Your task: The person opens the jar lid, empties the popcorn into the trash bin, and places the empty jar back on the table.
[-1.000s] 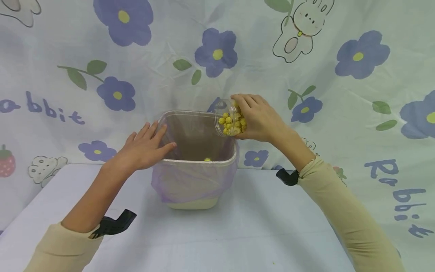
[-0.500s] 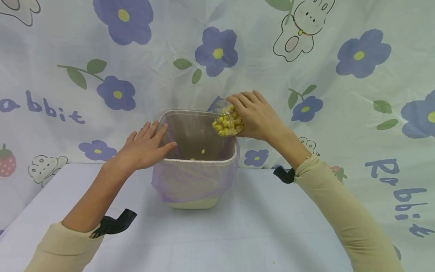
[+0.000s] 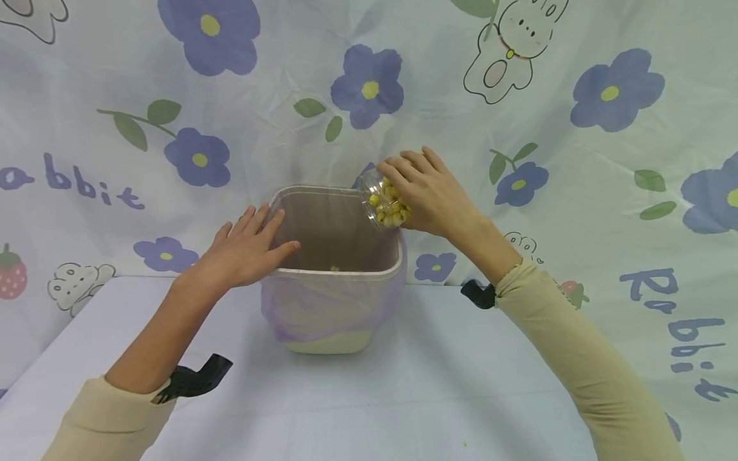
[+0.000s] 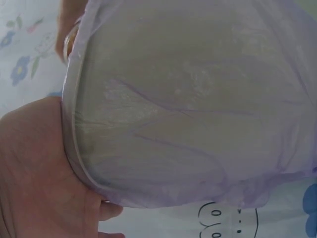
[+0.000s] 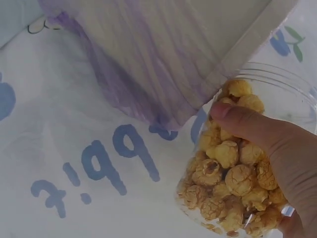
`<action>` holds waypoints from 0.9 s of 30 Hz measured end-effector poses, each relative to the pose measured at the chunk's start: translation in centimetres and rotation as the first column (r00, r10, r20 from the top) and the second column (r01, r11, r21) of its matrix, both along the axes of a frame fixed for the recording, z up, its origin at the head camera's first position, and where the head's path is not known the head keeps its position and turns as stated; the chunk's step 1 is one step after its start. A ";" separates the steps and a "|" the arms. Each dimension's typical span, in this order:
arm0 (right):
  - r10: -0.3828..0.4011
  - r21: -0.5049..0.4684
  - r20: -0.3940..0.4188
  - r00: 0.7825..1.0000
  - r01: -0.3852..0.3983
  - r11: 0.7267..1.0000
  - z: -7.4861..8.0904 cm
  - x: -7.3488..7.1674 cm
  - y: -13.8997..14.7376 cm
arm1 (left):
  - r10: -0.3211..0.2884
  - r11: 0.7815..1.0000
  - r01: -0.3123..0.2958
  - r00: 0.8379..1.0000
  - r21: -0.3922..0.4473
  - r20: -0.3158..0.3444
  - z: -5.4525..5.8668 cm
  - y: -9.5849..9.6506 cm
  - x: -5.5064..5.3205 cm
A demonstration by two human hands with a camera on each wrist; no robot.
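My right hand [image 3: 429,192] grips a clear plastic jar [image 3: 369,192] on its side, its mouth over the right rim of a trash bin [image 3: 328,342]. Yellow popcorn balls [image 5: 237,178] fill much of the jar in the right wrist view. A purple translucent bag [image 3: 340,307] lines the bin and hangs over its rim. Inside the bin, a small yellow bit [image 3: 334,268] shows; the rest of the floor is hidden by the front wall. My left hand [image 3: 245,253] rests on the bin's left rim with straight, spread fingers.
The bin stands on a white-covered table [image 3: 346,410]. A cloth [image 3: 426,96] with flowers and rabbits hangs close behind it. A tiny yellow crumb [image 3: 465,444] lies near the table's front. Black bands [image 3: 196,381] sit at both wrists.
My right hand has shifted a little left and up, tipping the jar further over the bin. Popcorn pieces fell into the bin. My left hand has stayed in place.
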State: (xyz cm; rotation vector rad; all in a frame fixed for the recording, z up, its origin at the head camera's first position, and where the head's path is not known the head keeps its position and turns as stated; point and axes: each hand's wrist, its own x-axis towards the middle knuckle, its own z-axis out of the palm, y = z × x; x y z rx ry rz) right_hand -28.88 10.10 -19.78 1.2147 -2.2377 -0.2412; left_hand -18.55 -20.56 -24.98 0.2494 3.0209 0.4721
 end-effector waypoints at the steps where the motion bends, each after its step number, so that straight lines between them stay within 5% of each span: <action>1: 0.000 0.005 -0.009 1.000 0.000 1.000 0.0 0.0 0.0 | 0.000 1.000 0.000 1.000 0.000 0.000 0.0 0.0 0.0; 27: 0.009 0.086 -0.188 0.982 0.007 0.996 -0.2 0.1 -0.4 | -0.002 1.000 0.002 1.000 -0.005 0.009 0.0 -0.2 -0.2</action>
